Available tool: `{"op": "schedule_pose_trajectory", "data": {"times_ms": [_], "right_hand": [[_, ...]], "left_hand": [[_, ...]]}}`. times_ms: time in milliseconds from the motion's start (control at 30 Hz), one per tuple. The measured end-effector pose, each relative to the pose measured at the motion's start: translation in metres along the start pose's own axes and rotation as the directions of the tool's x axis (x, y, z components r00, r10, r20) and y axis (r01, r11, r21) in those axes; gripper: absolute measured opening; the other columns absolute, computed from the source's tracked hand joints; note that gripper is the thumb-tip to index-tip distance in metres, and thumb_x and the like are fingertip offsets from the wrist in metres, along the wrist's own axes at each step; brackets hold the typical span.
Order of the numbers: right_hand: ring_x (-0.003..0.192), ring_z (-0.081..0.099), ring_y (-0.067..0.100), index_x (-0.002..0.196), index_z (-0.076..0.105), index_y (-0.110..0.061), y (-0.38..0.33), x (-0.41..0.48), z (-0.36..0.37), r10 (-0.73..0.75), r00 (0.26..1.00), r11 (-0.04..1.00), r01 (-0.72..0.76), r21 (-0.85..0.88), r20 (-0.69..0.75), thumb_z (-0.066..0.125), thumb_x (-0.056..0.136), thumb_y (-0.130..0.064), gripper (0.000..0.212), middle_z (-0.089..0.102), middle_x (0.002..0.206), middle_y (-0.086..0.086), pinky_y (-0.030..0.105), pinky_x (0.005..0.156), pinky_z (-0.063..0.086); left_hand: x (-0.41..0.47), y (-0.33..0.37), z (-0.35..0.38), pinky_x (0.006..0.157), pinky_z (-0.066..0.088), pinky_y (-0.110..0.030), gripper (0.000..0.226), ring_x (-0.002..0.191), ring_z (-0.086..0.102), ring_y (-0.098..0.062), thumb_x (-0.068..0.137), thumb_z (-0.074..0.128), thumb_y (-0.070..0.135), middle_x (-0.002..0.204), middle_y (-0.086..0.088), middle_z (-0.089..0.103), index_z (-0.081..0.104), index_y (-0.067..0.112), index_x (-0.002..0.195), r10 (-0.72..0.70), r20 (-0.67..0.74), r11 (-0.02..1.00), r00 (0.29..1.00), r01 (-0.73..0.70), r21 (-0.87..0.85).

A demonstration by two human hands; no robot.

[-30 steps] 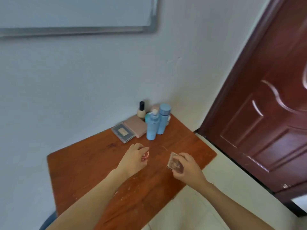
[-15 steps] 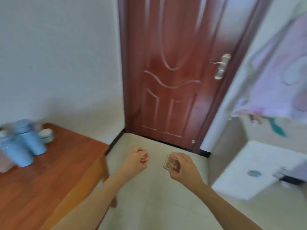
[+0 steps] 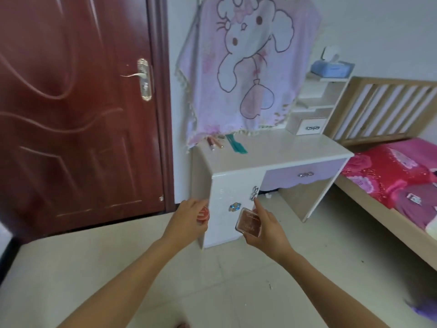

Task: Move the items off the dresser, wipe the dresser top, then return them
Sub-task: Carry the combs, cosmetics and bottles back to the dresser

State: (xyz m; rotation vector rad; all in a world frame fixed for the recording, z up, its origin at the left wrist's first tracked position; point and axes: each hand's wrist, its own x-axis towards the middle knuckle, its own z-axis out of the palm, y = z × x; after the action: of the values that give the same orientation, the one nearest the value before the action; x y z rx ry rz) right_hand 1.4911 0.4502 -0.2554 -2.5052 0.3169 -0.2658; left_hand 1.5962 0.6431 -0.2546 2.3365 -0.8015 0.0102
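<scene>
Dresser, white glossy top with a lilac drawer front (image 3: 283, 147), stands against the wall between a dark red wooden door (image 3: 71, 114) and a bed with a red floral cover (image 3: 390, 171), ahead of both hands. Left hand (image 3: 186, 220) has fingers curled round a small round red-lidded jar (image 3: 203, 214), held in the air in front of the dresser's left side panel. Right hand (image 3: 267, 229) pinches a clear square compact with brown contents (image 3: 248, 223), tilted, index finger sticking up toward the cabinet door. On the dresser top near the back left lie pinkish tubes (image 3: 214, 143) and a teal flat item (image 3: 235, 144), blurred. Pink cartoon-print cloth (image 3: 246, 67) hangs behind.
</scene>
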Motion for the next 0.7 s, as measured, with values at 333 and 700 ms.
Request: {"op": "schedule_pose_trajectory", "data": {"times_ms": [333, 700], "right_hand": [[0.112, 0.047, 0.023, 0.144, 0.016, -0.024, 0.053, 0.141, -0.036, 0.067, 0.997, 0.995, -0.069, -0.073, -0.027, 0.070, 0.076, -0.021, 0.087, 0.049, 0.122, 0.007, 0.018, 0.083, 0.033], [0.113, 0.047, 0.022, 0.143, 0.020, -0.023, 0.136, 0.208, -0.045, 0.323, 0.946, 0.946, -0.324, -0.016, -0.029, 0.069, 0.075, -0.018, 0.084, 0.050, 0.123, 0.009, 0.019, 0.086, 0.037]], "left_hand": [[0.160, -0.049, 0.029, 0.083, 0.033, -0.019, 0.038, 0.109, 0.046, -0.020, 0.082, 0.062, 0.015, 0.114, -0.004, 0.053, 0.055, 0.013, 0.120, 0.001, 0.070, 0.999, 0.998, 0.001, -0.032], [0.296, -0.034, 0.116, 0.088, 0.042, -0.027, 0.040, 0.108, 0.049, -0.025, 0.080, 0.065, 0.012, 0.114, -0.008, 0.054, 0.056, 0.009, 0.119, 0.072, 0.212, 0.996, 0.975, -0.059, -0.068]]}}
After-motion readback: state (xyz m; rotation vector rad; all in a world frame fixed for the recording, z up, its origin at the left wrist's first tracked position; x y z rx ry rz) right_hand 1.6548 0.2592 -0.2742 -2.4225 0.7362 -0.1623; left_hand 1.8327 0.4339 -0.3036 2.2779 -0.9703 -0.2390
